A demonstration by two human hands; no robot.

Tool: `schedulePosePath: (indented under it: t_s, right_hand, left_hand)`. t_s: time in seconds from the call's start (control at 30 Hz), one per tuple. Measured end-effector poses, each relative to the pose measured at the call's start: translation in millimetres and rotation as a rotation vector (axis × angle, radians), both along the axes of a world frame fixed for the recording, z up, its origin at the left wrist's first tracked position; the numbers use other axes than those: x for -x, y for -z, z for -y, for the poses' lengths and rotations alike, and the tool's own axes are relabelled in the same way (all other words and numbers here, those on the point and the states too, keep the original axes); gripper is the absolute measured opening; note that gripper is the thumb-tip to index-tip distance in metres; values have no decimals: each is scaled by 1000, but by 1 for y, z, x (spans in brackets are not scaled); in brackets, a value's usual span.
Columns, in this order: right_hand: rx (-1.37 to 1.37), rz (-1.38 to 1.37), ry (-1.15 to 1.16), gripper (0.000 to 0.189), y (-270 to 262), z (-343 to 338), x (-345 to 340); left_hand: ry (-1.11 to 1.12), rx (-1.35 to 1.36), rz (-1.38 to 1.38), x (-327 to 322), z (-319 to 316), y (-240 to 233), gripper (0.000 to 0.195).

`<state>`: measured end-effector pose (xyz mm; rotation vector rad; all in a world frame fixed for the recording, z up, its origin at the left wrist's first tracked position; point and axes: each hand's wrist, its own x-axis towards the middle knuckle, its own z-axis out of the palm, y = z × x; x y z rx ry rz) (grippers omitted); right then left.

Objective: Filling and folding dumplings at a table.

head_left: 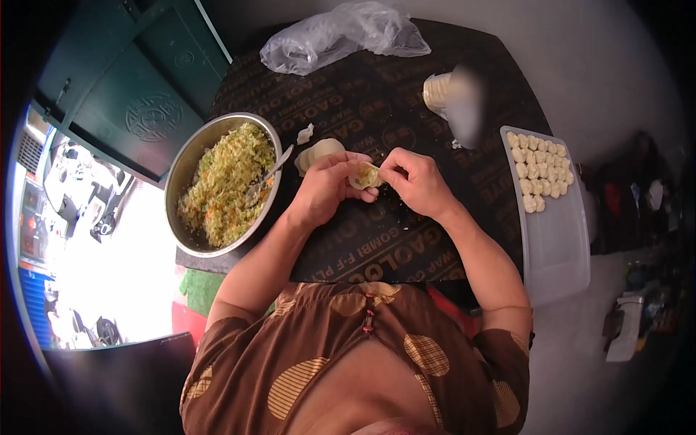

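Observation:
A round dough wrapper with chopped filling (368, 175) rests in my left hand (331, 182), cupped by its fingers and thumb. My right hand (416, 182) pinches the right edge of that wrapper between thumb and fingertips. Behind my left hand lie several flat round wrappers (326, 148), overlapping on the dark printed table. To the left stands a steel bowl (173, 204) of chopped vegetable filling (228, 179), mostly pale green with orange bits. A metal spoon (272, 173) leans in it, its handle over the right rim.
On the right, a translucent plastic tray (554, 250) holds rows of folded dumplings (538, 163) at its far end. A wrapped stack of wrappers (436, 93), partly hidden by a blur, sits at back right. A clear plastic bag (348, 38) lies along the far edge; a dough scrap (305, 133) is nearer.

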<state>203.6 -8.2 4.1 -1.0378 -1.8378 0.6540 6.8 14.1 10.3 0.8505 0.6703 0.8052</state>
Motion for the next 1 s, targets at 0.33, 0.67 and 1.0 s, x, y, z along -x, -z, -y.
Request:
schedulePosePath:
  t_s: [0.33, 0.67, 1.0]
  right_hand:
    - [-9, 7, 44, 9, 1, 1, 2]
    - [30, -49, 58, 7, 2, -1, 0]
    - [64, -101, 66, 8, 6, -4, -2]
  left_hand:
    - [-3, -111, -86, -3, 0, 6, 22]
    - [-42, -63, -86, -3, 3, -2, 26]
    - [-53, -82, -124, -1, 3, -4, 27]
